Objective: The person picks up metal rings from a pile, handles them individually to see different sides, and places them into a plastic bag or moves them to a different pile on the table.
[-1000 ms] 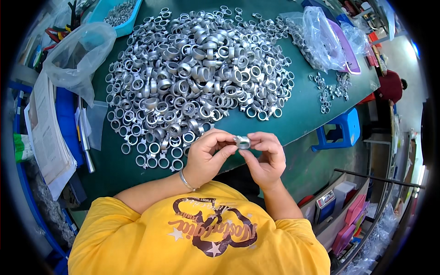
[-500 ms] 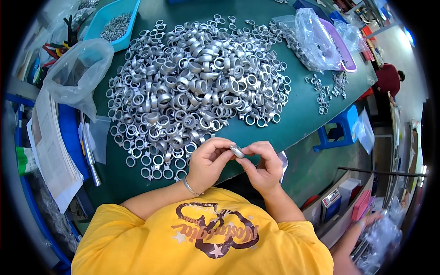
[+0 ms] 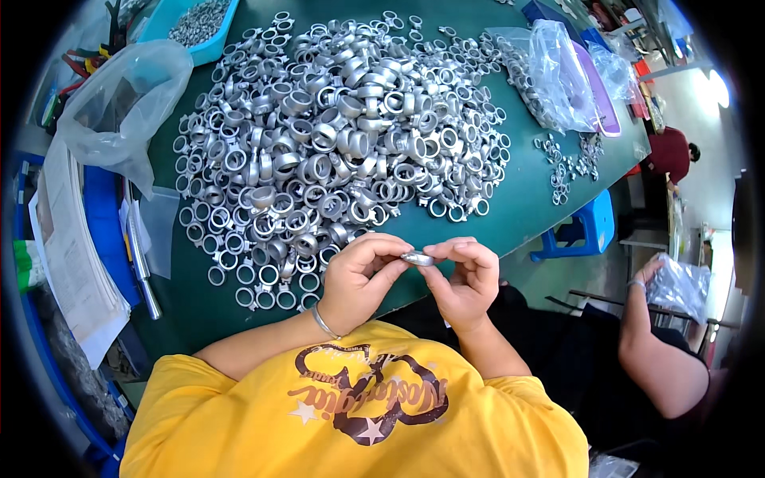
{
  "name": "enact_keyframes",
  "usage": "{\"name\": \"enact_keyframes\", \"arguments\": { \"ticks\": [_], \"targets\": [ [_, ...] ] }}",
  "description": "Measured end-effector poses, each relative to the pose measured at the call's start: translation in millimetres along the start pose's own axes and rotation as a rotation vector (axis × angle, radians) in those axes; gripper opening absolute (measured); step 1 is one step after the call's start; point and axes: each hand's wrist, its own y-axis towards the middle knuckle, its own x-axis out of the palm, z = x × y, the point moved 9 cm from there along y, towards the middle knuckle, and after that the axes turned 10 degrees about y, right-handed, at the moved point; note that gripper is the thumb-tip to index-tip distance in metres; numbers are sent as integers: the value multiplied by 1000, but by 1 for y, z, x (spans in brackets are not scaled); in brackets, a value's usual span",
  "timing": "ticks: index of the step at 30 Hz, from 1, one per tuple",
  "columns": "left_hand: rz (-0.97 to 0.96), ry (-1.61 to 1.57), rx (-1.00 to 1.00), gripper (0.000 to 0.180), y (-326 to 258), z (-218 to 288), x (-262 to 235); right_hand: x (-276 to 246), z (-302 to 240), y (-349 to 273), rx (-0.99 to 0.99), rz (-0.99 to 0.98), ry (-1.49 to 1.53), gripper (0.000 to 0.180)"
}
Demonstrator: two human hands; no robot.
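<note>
Between my two hands, close to the table's near edge, a silver metal ring [image 3: 417, 258] is held up, tilted so its edge faces me. My left hand [image 3: 358, 275] pinches its left end between thumb and fingertips. From the other side, thumb and fingers of my right hand [image 3: 464, 280] close on its right end. Just beyond my hands spreads a large heap of similar metal rings [image 3: 335, 143], many with a small lug. Loose rings lie flat along the heap's near edge, beside my left hand.
On the green table [image 3: 470, 235] stand a turquoise tray [image 3: 209, 52] of small metal parts and a lilac tray [image 3: 610, 111] under plastic bags. Papers [image 3: 76, 239] and an open plastic bag [image 3: 119, 119] lie left. A blue stool [image 3: 586, 227] stands right; a co-worker's arm [image 3: 657, 350] holds a bag.
The ring has turned flatter between my fingers, and my right hand's fingers have shifted on it. The co-worker at right has moved up closer beside me with the plastic bag. My view has shifted slightly.
</note>
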Motion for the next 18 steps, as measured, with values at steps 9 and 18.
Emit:
{"name": "enact_keyframes", "arguments": {
  "ticks": [9,18],
  "targets": [
    [6,-43,-28,18,2,-3,-1,0,-1,0,-25,33,26,49],
    [-60,111,24,15,1,6,4,-9,36,-18,486,104,154,22]
  ]
}}
